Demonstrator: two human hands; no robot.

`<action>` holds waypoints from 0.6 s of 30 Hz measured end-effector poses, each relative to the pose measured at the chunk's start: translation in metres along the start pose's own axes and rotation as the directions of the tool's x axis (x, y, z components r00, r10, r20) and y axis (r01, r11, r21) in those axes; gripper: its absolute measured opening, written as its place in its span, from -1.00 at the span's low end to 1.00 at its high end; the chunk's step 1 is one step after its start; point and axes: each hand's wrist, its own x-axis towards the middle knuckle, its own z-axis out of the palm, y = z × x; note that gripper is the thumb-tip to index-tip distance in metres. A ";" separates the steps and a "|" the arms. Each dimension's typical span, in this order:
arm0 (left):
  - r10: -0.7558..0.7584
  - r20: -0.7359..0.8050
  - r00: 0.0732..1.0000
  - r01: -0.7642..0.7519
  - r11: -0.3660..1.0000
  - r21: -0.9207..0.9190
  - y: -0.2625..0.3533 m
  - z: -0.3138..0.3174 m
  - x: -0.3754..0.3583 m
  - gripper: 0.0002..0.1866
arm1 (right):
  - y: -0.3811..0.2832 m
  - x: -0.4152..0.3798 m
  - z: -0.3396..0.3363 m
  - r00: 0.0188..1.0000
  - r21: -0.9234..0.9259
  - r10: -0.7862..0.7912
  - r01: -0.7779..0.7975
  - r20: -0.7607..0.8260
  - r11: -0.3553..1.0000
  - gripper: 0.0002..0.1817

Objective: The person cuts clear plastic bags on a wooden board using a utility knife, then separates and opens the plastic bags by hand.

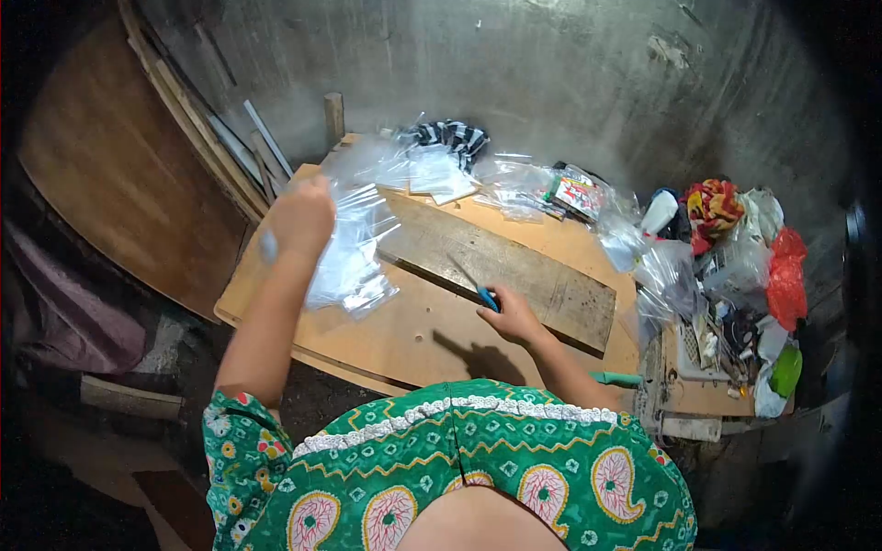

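Observation:
My left hand [308, 213], smeared by motion, is closed at the left of the table over a pile of clear plastic bags [354, 253]. A blurred clear plastic bag [360, 163] stretches to the right from its fingers. My right hand [514, 317] is wrapped round the blue handle of a thin-bladed tool [487, 297]. Its slim metal blade points up and left over a thick wooden plank [514, 266], which lies slantwise across the table. The right hand is at the plank's near edge and casts a shadow on the tabletop.
The wooden table [386, 342] stands against a grey wall [551, 83]. More plastic packets [514, 184] and a black-and-white cloth [450, 136] lie along the back. At right is a heap with a red plastic bag [786, 275]. Boards [129, 156] lean at left.

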 end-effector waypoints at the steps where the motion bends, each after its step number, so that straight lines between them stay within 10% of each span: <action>1: -0.008 0.052 0.999 0.010 0.998 -0.054 0.013 0.012 -0.014 -0.90 | 0.006 -0.008 0.000 0.999 -0.073 -0.012 0.015 0.046 0.997 -0.57; 8: 0.162 0.559 0.813 0.037 0.944 -0.328 0.096 0.145 -0.140 -0.86 | 0.027 -0.042 0.014 0.982 -0.165 -0.017 0.048 0.189 0.985 -0.58; 11: 0.070 0.525 0.848 0.227 0.847 -0.481 0.117 0.128 -0.169 -0.84 | 0.036 -0.051 0.023 0.970 -0.205 -0.129 0.171 0.204 0.964 -0.60; 18: 0.184 0.416 0.890 0.142 0.757 -0.638 0.107 0.124 -0.189 -0.87 | 0.031 -0.063 0.026 0.968 -0.198 -0.173 0.209 0.184 0.958 -0.66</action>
